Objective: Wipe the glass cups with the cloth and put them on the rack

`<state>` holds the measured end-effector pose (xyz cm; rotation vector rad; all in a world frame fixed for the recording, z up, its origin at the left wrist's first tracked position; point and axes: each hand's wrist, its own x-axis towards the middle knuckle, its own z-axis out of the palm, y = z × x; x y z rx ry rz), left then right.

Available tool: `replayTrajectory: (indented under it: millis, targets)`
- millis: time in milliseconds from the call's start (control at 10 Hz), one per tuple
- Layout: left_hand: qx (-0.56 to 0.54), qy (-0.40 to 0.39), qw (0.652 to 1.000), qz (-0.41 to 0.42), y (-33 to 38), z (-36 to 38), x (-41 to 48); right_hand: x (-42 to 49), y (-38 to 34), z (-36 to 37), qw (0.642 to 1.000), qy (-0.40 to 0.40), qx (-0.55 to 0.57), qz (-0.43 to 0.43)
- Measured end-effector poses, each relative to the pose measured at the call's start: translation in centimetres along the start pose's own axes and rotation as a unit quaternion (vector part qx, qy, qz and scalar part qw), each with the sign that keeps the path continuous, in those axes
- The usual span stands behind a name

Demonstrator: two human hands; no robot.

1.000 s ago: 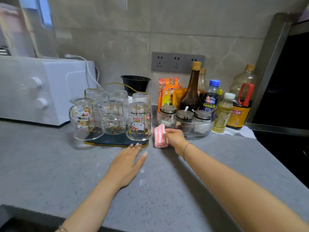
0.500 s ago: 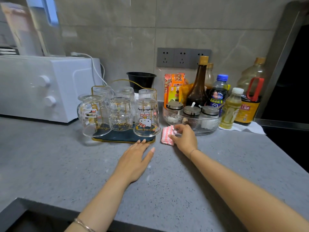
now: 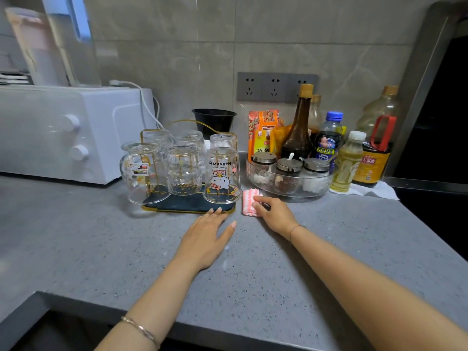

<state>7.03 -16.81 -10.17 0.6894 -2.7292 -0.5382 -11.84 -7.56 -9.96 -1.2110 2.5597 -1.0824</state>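
Head view: left hand point(image 3: 205, 239) lies flat, fingers straight; right hand point(image 3: 274, 215) fingers curl on the cloth point(image 3: 248, 207).

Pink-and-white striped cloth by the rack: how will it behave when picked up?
The pink-and-white striped folded cloth looks soft, so it will probably sag and unfold when lifted. Lying flat on the grey countertop, it should not roll. Small, so probably light.
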Motion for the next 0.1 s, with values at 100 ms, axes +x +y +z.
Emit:
replayTrajectory:
  millis: [100]
  targets:
    - [-0.003, 0.007, 1.0, 0.002, 0.18, -0.1, -0.27, -0.89, -0.78, -0.12, 1.0, -0.01, 0.007, -0.003]
